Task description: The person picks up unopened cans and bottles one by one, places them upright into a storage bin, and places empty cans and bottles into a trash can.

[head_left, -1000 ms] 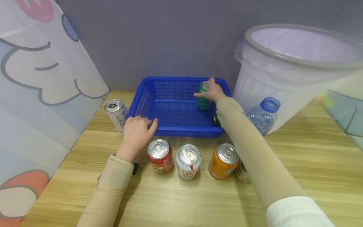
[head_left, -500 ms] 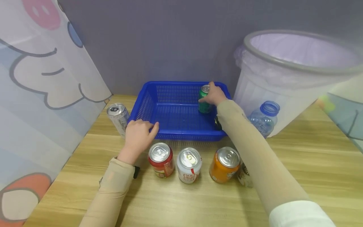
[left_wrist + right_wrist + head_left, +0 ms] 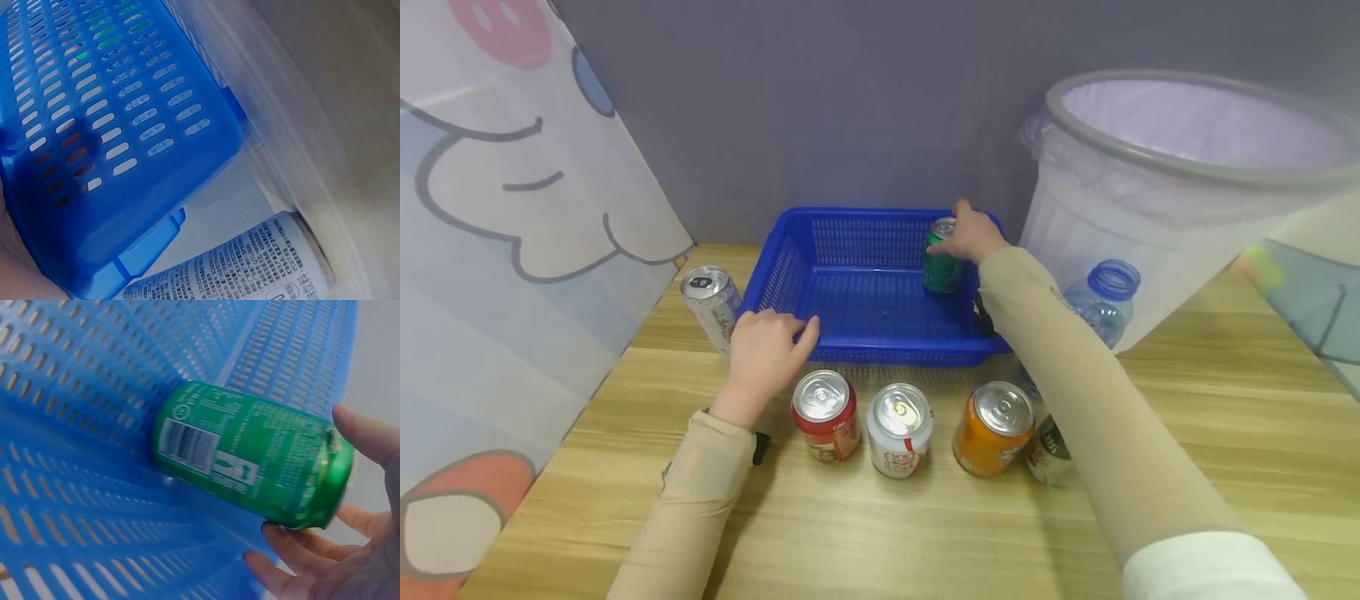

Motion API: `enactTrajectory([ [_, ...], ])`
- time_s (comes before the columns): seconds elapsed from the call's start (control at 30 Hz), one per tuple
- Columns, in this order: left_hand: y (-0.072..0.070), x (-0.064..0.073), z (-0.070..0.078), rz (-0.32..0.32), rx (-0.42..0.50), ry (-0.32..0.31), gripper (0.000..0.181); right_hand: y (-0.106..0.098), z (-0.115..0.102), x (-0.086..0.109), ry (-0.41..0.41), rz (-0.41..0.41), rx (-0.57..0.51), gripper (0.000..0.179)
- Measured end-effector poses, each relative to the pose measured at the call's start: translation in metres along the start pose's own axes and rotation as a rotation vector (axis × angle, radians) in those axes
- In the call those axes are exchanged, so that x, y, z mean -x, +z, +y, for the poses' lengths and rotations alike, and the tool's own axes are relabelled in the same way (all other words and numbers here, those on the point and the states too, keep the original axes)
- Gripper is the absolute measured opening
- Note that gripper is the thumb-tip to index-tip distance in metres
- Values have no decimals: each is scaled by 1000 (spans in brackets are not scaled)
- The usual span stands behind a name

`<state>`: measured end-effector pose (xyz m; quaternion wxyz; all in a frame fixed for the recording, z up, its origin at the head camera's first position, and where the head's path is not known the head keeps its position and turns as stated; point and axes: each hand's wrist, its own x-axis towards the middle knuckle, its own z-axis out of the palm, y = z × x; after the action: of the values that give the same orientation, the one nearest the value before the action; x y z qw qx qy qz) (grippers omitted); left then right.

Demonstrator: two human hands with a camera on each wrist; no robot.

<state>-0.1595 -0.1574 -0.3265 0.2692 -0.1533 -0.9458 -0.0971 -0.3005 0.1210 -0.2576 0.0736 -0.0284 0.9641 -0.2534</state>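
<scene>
A blue plastic basket [image 3: 880, 354] stands on the table. My left hand [image 3: 763, 354] grips its near left corner, with fingers over the rim that show as reddish patches through the slots in the left wrist view. In the basket's right part a green drink can [image 3: 942, 271] stands upright. My right hand [image 3: 972, 237] is at the can's top, thumb and fingers spread loosely around it. In the right wrist view the thumb lies by the can's top edge and other fingers touch the opposite side of the green can [image 3: 250, 456].
A red can [image 3: 826, 417], a white can [image 3: 900, 429], an orange can [image 3: 992, 429] and a partly hidden can [image 3: 1051, 454] stand before the basket. A silver-white can [image 3: 711, 308] is left of it. A blue-capless bottle [image 3: 1101, 304] and a lined bin [image 3: 1150, 200] are at right.
My right hand has shifted slightly to the right along the green can, which stays in place in the basket. My left hand stays on the rim.
</scene>
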Motion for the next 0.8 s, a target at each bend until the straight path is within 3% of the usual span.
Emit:
enactTrajectory([
  [0.3, 2, -3, -2, -8, 2, -6, 47, -18, -15, 11, 13, -22, 68, 83],
  [0.57, 2, -2, -3, -47, 0, -31, 45, -27, -23, 17, -40, -72, 128, 82],
  [0.8, 2, -1, -3, -20, -2, -25, 44, -35, -34, 24, -124, -45, 180, 59],
])
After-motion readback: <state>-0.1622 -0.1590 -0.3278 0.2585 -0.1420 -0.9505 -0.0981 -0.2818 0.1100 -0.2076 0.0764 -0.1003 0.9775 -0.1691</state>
